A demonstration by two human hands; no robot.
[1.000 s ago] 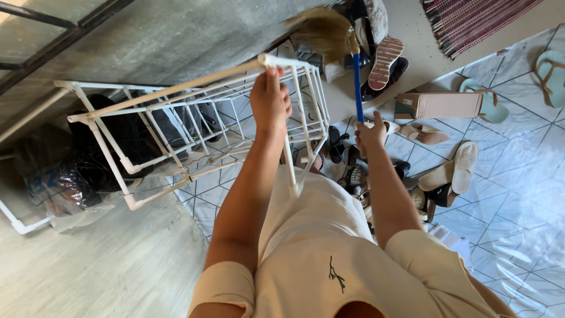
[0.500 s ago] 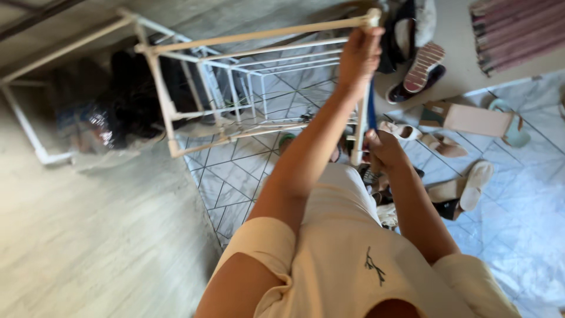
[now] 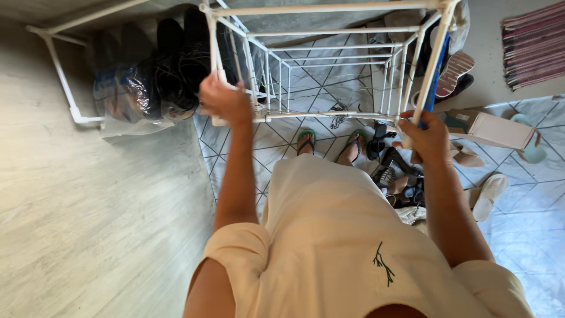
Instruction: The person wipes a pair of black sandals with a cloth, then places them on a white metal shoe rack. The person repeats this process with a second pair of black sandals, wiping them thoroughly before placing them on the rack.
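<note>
The white pipe rack (image 3: pixel 329 59) hangs lifted above the tiled floor (image 3: pixel 529 224), gripped at both near corners. Left hand (image 3: pixel 225 101) is wrapped round one post; right hand (image 3: pixel 428 136) is clenched on the other, seemingly with a blue broom handle (image 3: pixel 436 73). Scattered shoes (image 3: pixel 400 176) lie beneath.

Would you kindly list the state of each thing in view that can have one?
white rack: lifted and tilted, held at both ends
left hand: closed on a rack post
right hand: closed on a rack post and the blue broom handle
cardboard box: lying on its side
plastic bag: full, on the floor
shoes: scattered in a loose pile
</note>
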